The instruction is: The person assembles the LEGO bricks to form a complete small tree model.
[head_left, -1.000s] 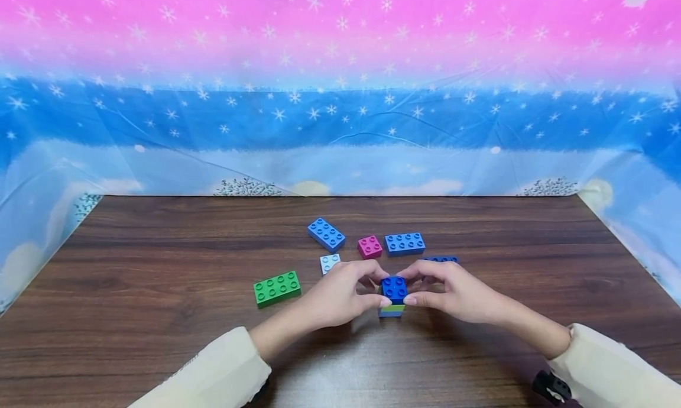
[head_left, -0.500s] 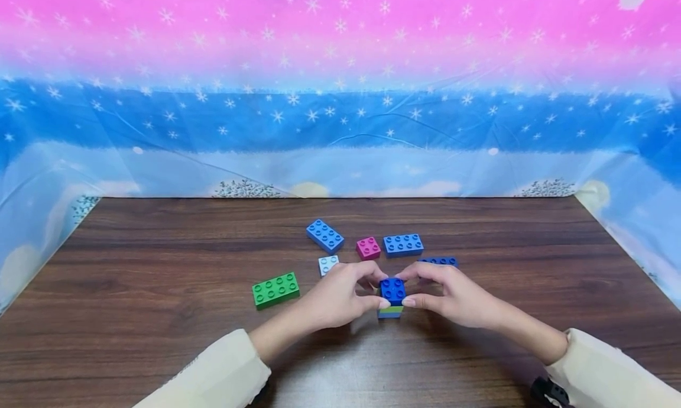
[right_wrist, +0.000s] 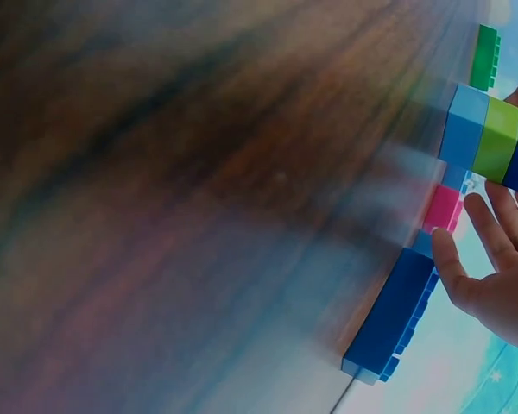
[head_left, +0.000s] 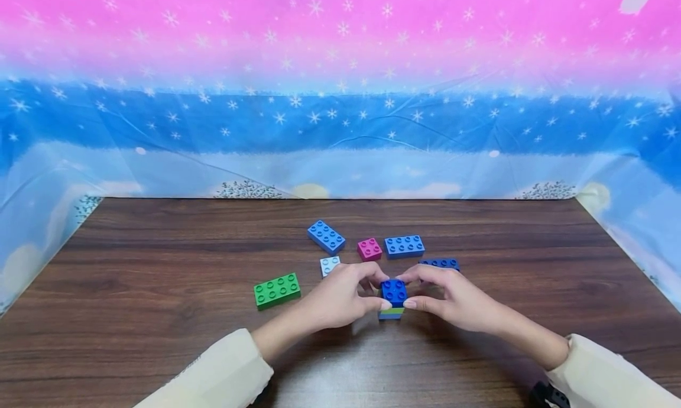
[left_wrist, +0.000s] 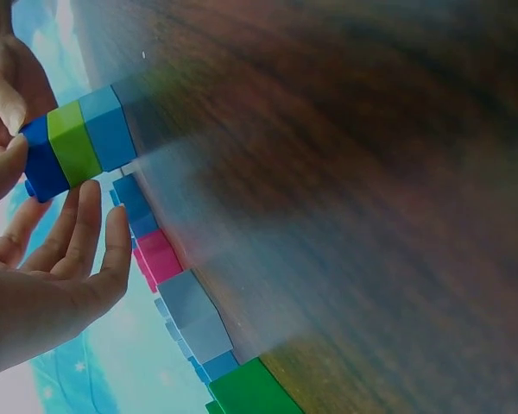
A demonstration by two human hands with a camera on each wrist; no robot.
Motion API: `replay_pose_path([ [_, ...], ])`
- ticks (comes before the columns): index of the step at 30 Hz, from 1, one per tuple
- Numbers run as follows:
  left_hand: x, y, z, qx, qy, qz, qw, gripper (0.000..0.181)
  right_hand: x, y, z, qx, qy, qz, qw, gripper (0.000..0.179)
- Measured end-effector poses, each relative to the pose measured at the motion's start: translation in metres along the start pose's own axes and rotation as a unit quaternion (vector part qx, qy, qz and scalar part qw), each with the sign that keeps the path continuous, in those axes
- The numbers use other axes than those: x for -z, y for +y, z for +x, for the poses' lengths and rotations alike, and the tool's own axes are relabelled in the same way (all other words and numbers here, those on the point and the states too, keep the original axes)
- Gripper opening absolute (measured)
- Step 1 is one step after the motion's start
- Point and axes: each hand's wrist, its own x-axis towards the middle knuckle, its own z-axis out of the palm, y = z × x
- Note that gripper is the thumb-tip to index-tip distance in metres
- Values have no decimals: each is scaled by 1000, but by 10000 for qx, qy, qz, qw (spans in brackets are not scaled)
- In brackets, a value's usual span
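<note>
Stack (head_left: 393, 298) well before table's far edge (head_left: 340, 200)

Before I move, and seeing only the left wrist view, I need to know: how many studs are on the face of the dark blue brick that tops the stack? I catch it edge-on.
Observer: Four. The head view shows the top brick from above, its studs two by two.
Operator: Good. Does my picture leave out any loose brick near the right hand?
Observer: Yes, a long dark blue brick; the right wrist view shows it lying flat, and in the head view it is partly hidden behind that hand.
</note>
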Motion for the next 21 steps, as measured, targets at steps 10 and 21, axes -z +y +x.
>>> replay_pose_path([
  [10,0,1,0,28,-12,38,10000,20,3,-2,-1,-144,-164,-5,9998,29],
  [21,2,1,2,71,-68,90,9999,21,24,-3,-6,-317,-448,-300,9980,39],
])
